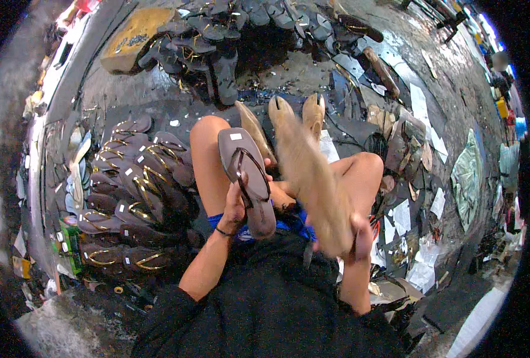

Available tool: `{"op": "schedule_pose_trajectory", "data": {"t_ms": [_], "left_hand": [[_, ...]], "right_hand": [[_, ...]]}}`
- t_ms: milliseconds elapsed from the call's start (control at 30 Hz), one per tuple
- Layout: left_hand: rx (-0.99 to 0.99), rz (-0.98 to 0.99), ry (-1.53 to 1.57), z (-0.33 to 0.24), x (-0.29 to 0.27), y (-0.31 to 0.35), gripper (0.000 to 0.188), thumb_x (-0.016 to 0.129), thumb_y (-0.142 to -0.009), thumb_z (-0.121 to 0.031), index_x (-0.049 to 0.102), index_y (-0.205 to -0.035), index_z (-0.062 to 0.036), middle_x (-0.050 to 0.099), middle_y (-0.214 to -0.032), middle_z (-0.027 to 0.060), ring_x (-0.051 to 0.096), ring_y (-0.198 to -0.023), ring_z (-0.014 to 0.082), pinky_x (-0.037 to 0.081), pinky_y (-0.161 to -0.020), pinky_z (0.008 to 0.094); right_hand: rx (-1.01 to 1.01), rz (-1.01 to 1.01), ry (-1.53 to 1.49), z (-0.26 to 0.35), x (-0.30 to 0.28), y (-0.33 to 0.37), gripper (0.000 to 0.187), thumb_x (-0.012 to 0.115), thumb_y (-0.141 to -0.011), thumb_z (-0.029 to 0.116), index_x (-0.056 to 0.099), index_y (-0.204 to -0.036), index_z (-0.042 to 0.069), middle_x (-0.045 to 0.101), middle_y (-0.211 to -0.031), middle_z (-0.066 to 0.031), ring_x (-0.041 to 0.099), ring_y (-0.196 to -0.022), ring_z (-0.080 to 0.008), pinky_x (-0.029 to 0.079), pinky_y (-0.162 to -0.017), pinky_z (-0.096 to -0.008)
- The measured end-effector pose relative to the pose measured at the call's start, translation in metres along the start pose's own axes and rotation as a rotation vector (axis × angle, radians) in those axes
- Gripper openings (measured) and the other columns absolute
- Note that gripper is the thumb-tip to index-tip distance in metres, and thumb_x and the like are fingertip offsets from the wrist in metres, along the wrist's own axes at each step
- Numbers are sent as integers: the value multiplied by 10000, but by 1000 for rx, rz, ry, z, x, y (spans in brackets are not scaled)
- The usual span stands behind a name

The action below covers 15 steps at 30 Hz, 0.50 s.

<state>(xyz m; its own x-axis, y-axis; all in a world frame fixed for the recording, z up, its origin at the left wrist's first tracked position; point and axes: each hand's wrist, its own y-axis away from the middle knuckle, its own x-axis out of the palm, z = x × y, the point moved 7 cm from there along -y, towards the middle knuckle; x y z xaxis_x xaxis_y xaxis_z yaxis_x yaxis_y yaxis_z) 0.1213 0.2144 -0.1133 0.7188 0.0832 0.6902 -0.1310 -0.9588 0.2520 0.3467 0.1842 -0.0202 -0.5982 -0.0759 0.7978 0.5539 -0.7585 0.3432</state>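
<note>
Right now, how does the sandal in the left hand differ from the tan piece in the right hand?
The brown sandal in the left hand is dark and carries a fitted strap; the tan sole in the right hand is pale, with no strap that can be seen. The brown sandal shows sharp, while the tan sole is blurred. Both are foot-shaped and held over the lap.

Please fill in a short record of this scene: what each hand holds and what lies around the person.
setting: person seated on the floor, knees bent
left hand: grips a brown flip-flop, strap side up
right hand: holds a blurred tan sole
person's left: rows of finished brown sandals
ahead: heap of dark sandals
person's right: paper scraps on the floor
</note>
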Motion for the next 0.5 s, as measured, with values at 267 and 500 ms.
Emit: {"op": "schedule_pose_trajectory", "data": {"t_ms": [267,500], "left_hand": [[-31,-157,-7,30,-12,-4,852,343,-958,-732,443,-1436,-34,568,-1364,177,602,-1169,263,479,-1036,373],[-5,-155,372,34,1,13,1024,249,-880,-854,418,-1449,-20,568,-1338,214,625,-1096,273,543,-935,379]], "right_hand": [[-85,-225,1286,-17,62,28,636,702,-891,260,460,-1381,-66,609,-1268,-265,644,-1139,-350,506,-988,-414],[-351,-258,1694,-38,87,8,683,723,-858,257,443,-1371,-96,618,-1226,-280,662,-1065,-388,556,-905,-412]]}}
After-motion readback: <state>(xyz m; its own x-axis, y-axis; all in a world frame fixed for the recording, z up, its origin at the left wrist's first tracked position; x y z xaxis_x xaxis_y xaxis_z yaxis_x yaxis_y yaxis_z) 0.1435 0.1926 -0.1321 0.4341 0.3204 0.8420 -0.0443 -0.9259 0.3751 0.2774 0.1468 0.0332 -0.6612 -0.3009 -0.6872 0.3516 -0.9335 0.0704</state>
